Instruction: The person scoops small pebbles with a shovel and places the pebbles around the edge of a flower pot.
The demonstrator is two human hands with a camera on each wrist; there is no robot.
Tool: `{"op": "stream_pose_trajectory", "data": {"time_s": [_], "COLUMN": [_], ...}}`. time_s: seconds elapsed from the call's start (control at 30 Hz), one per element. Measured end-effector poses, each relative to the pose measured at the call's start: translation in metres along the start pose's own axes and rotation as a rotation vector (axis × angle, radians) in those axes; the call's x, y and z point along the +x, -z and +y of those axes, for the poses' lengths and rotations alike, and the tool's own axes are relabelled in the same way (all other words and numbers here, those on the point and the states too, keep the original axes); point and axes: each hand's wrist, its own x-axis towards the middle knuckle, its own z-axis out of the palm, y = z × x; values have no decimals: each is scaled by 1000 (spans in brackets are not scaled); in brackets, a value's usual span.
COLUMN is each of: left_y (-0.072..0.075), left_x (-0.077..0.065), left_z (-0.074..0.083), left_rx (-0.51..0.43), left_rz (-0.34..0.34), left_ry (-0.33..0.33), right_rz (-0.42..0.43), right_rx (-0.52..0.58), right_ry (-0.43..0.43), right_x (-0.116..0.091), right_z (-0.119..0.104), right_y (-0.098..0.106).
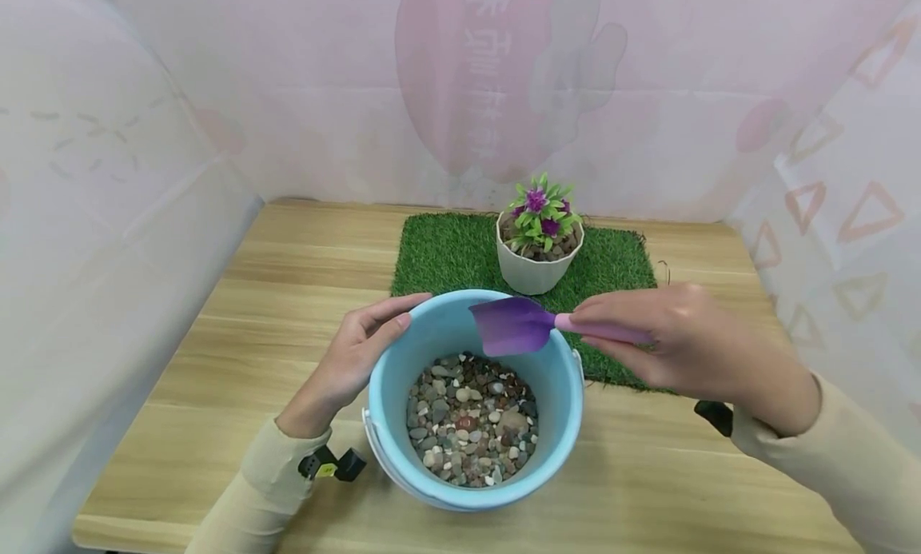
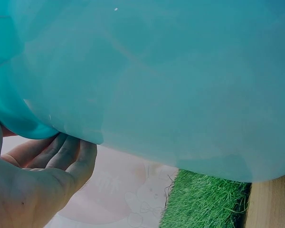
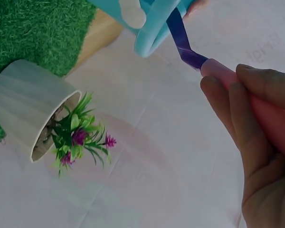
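A light blue bucket (image 1: 568,426) stands on the table, with mixed pebbles (image 1: 471,426) covering its bottom. My left hand (image 1: 352,350) holds the bucket at its left rim, the thumb near the top edge; in the left wrist view its fingers (image 2: 78,154) lie along the outer wall. In my right hand (image 1: 676,338) is the pink handle (image 1: 612,330) of a small garden trowel, pinched between thumb and fingers. The trowel's purple blade (image 1: 511,326) is over the bucket's far right rim, above the pebbles. No pebbles show on the blade.
Behind the bucket, a white pot (image 1: 532,270) with a purple-flowered plant (image 1: 543,214) stands on a green turf mat (image 1: 446,254). The bucket's white handle (image 1: 374,442) hangs at its near left side. Printed cloth walls (image 1: 324,122) enclose the wooden table (image 1: 288,298).
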Motion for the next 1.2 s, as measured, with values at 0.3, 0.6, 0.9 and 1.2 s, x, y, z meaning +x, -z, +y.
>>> {"op": "stream_pose_trajectory", "data": {"time_s": [0.3,0.6,0.9,1.2], "left_y": [0,-1,-1,-2], "left_x": [0,1,-6,-3], "left_z": [-2,-1,-2,-1], "left_rx": [14,-11,-18,-16], "left_rz": [-3,-5,-11,-17], "left_ry": [-14,-5,7,-16], "right_rz": [-70,-156,-208,-264], "right_rx": [63,73,115,97], "right_ry": [-21,-73,-110,-142], "right_x": [3,10,13,16], "right_z": [1,-1,-3,-2], "right_y": [-16,-26,-38,-43]}}
